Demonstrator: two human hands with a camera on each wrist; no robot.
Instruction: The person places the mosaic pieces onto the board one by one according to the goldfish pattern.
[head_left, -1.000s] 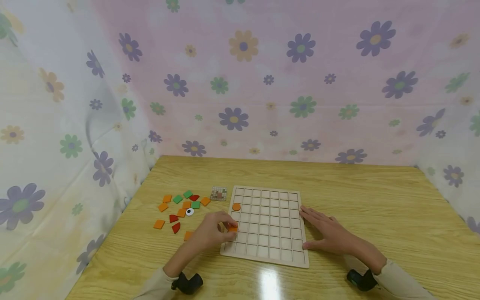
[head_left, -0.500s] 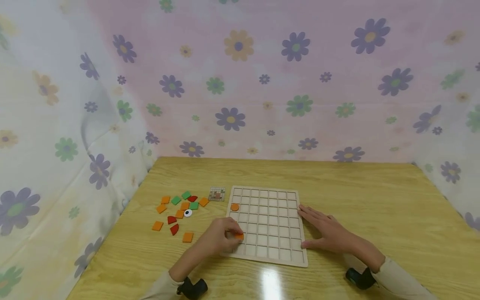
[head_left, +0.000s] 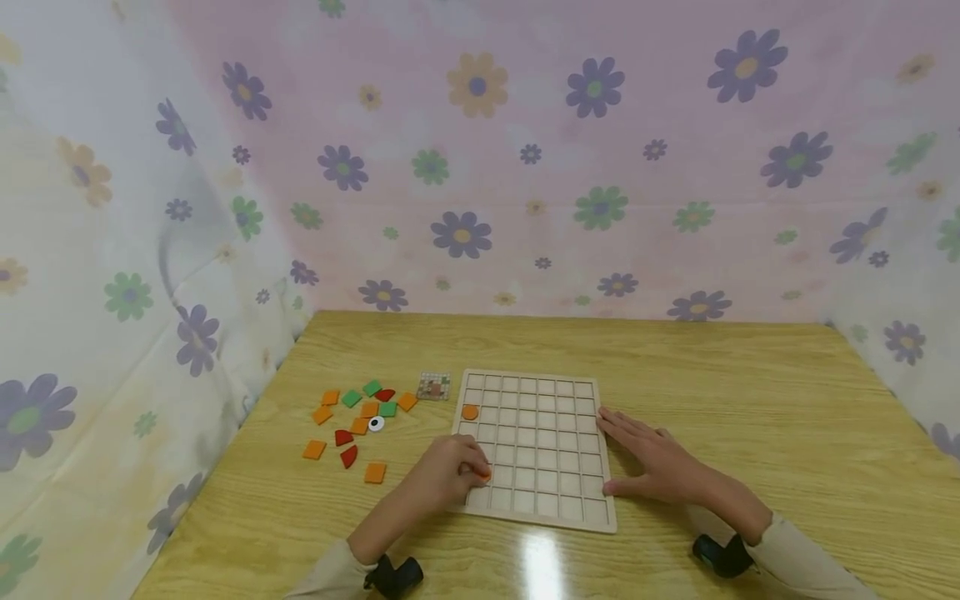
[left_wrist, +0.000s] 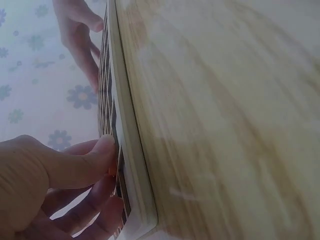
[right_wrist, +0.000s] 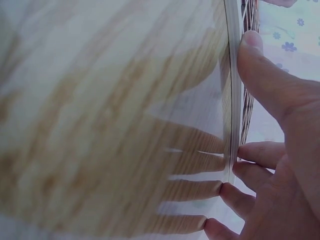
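Bench: wood-grained, carrying all the parts below. Gridded board: flat on the bench, ribs marking off square cells. Right hand: at 3 o'clock on the board, fingers spread wide, thumb and fingertips against its edge; a light, even brace here seems best, lest a push from the opposite side skid the board. Left hand: between 8 and 9 o'clock, fingers narrowed in a pinch on an orange piece. Picture card: just outside the board toward 10 o'clock. Loose pieces: orange, green and red, scattered around 9 to 10 o'clock, with a white eye-like disc among them. Orange disc: in a cell at 10 o'clock. The pinched piece lies at 8 o'clock on the board, mostly covered — outline and seating cannot be told. Advised handling: align it with the ribs, lower one edge first, press flat, then part the fingers straight upward — a sideways release could tip it.
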